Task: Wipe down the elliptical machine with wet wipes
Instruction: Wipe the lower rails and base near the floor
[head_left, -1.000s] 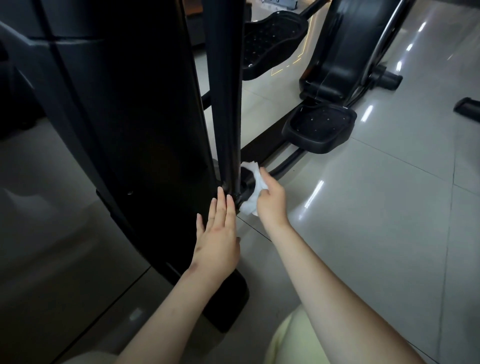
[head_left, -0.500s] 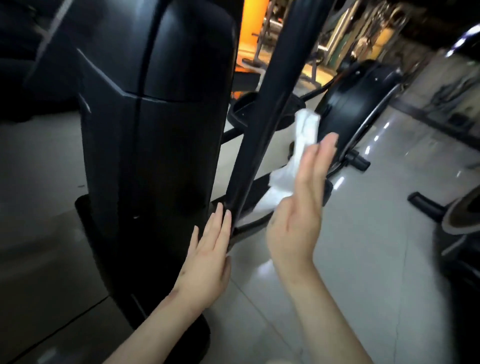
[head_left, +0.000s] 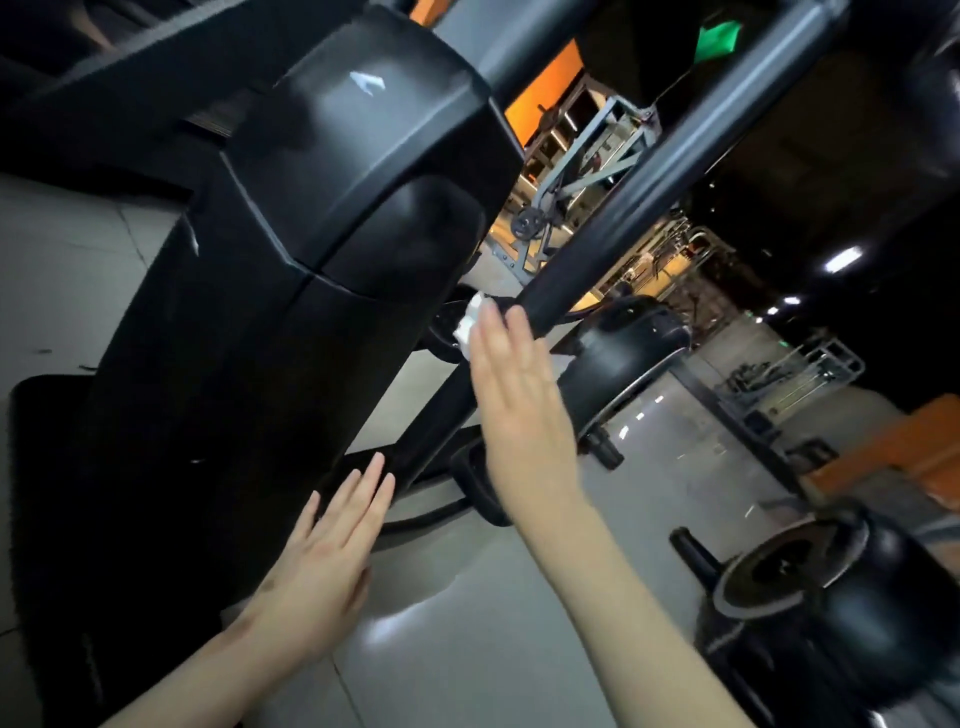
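While the right hand (head_left: 519, 410) lies flat against the slanted black pole (head_left: 602, 228) of the elliptical machine (head_left: 291, 270) at the centre of the frame, a white wet wipe (head_left: 469, 323) shows crumpled just past the fingertips, caught between fingers and pole. That grip is spread flat: the fingers are straight and side by side, pressing the wipe onto the pole rather than curling round it. The left hand (head_left: 322, 561) sits lower, left of centre, its grip likewise flat with straight fingers held together. Its fingertips rest against the dark lower edge of the machine's housing, near the foot of the pole, and it holds nothing. The big black housing fills the left half of the frame. Right of the right hand a round black flywheel cover (head_left: 623, 358) stands on the grey tiled floor (head_left: 467, 639). A second machine (head_left: 831, 603) sits at the lower right, and a weight rack (head_left: 571, 171) shows behind the pole at the upper centre.
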